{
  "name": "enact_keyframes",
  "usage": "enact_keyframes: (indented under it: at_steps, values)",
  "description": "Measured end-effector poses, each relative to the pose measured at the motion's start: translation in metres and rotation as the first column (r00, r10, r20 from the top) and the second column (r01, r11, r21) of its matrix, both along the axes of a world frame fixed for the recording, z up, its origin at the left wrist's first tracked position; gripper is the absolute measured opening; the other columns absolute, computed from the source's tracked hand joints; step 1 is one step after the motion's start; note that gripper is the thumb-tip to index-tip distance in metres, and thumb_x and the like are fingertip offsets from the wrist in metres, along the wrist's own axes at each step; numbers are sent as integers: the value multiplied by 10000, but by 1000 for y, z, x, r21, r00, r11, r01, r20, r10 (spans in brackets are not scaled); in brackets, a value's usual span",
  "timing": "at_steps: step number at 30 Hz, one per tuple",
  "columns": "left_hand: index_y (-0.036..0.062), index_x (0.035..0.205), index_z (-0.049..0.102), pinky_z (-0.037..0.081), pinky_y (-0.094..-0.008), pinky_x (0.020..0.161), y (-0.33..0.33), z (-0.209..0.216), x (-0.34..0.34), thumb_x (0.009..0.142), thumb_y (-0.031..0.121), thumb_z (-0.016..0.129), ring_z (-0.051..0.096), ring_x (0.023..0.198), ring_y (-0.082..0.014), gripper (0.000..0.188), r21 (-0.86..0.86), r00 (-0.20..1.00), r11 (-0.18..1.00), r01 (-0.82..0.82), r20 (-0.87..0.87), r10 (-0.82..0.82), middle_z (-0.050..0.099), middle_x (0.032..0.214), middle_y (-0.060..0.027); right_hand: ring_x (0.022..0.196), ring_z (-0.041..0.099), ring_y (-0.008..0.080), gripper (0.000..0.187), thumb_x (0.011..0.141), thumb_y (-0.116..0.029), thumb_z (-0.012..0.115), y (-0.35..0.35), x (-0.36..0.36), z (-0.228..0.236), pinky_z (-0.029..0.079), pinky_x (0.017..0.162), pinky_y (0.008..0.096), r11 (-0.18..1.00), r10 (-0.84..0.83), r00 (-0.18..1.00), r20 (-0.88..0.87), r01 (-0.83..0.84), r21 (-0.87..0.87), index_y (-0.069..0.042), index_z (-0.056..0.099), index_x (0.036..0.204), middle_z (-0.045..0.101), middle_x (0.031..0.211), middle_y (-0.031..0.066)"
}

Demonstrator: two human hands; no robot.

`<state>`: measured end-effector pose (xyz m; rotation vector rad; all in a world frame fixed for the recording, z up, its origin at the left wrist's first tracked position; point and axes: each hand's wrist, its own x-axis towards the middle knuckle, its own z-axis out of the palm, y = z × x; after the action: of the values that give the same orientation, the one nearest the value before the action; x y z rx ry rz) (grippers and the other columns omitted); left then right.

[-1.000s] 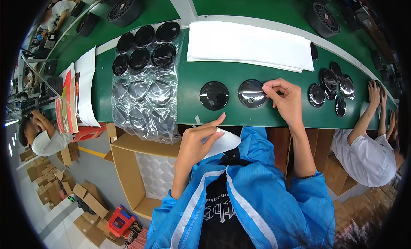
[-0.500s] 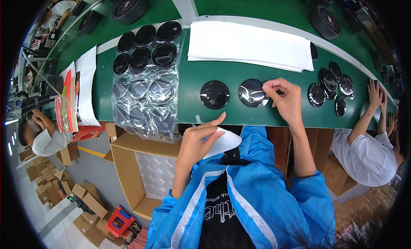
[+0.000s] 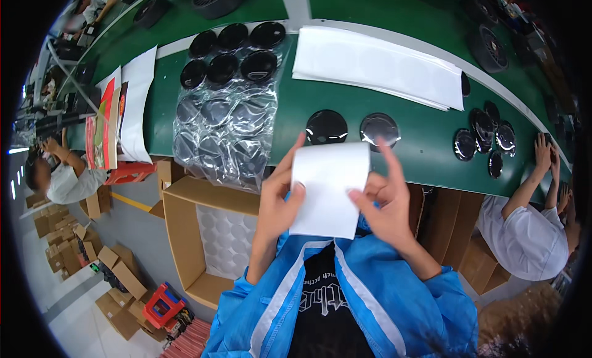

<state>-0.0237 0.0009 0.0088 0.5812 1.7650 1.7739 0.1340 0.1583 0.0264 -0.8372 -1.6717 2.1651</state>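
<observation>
Between my hands is a small white sheet (image 3: pixel 328 191), its upper edge bent over in a curve. My left hand (image 3: pixel 277 201) grips its left side, thumb in front and fingers behind. On the right edge rests the thumb of my right hand (image 3: pixel 390 210), index finger stretched upward and the other fingers bent behind, partly blurred. Just beyond the sheet, on the green table, lie a glossy black disc (image 3: pixel 325 125) and, to its right, a second disc (image 3: pixel 377 129) that looks greyer. My right fingertip overlaps that second disc in the picture; I cannot tell whether they touch.
A clear bubble-pocket sheet (image 3: pixel 225 133) with several black discs lies at left on the green table (image 3: pixel 419 133). White sheets (image 3: pixel 376 65) are stacked at the back. More discs (image 3: pixel 484 130) sit at right, near a co-worker's hands (image 3: pixel 542 154). An open carton (image 3: pixel 185 247) stands below left.
My right hand has left the right-hand disc and come back to the white sheet. My left hand has raised and turned the sheet upright in front of me. The view has shifted slightly.
</observation>
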Motion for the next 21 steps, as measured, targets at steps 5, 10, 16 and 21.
enact_keyframes:
  at_steps: [5,10,16,21]
  values:
    - [-46,1090,831,496,-441,1161,-28,18,11,995,48,759,509,1550,-374,151,-184,966,983,4,-252,-51,589,1611,-247,923,778,268,715,881,-7,866,10,-10,19,617,906,347,171,-19,999,-41,44,984,-11,578,1536,787,1110,155]
    - [-23,1071,837,512,-413,1136,-34,30,5,959,51,799,692,1351,-365,139,-136,815,982,129,-549,-183,749,1387,-206,872,764,299,464,848,-35,886,4,-28,24,631,835,362,395,425,904,-36,-149,907,-2,745,1289,782,1072,141]
    - [-53,1053,824,558,-309,774,-33,24,7,974,24,776,741,869,-202,120,-146,952,984,103,-274,-140,818,1034,-136,898,749,231,331,781,-88,848,3,-35,11,615,725,348,269,398,915,-69,-44,962,-38,813,1106,764,1042,65]
    - [-82,998,799,439,-245,634,-23,14,14,1033,37,740,606,731,-90,138,-130,983,992,-1,-182,-23,771,887,-71,891,767,242,366,703,-91,810,8,-35,-8,614,676,345,192,364,918,-161,95,977,-43,832,1066,780,1028,95]
